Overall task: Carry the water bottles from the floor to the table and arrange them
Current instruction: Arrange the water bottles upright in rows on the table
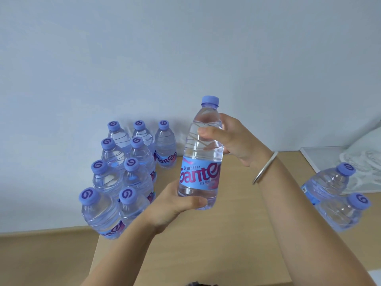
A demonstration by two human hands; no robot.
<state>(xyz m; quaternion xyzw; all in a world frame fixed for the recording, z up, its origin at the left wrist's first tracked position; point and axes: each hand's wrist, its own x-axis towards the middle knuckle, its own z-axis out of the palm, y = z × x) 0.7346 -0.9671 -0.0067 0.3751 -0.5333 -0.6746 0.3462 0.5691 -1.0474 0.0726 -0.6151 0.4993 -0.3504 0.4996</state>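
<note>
A clear water bottle (201,159) with a purple cap and a blue label is held upright above the wooden table (233,234). My left hand (175,205) grips its base from below. My right hand (233,137) grips its upper body, the thumb across the front. Several matching bottles (125,172) stand in rows on the table's left part, near the wall. Two more bottles (334,195) stand at the table's right edge.
A pale wall (185,58) rises right behind the table. A white-framed picture (350,166) lies flat at the back right corner. Wooden floor (47,256) shows past the table's left edge. A silver bangle (265,168) circles my right wrist.
</note>
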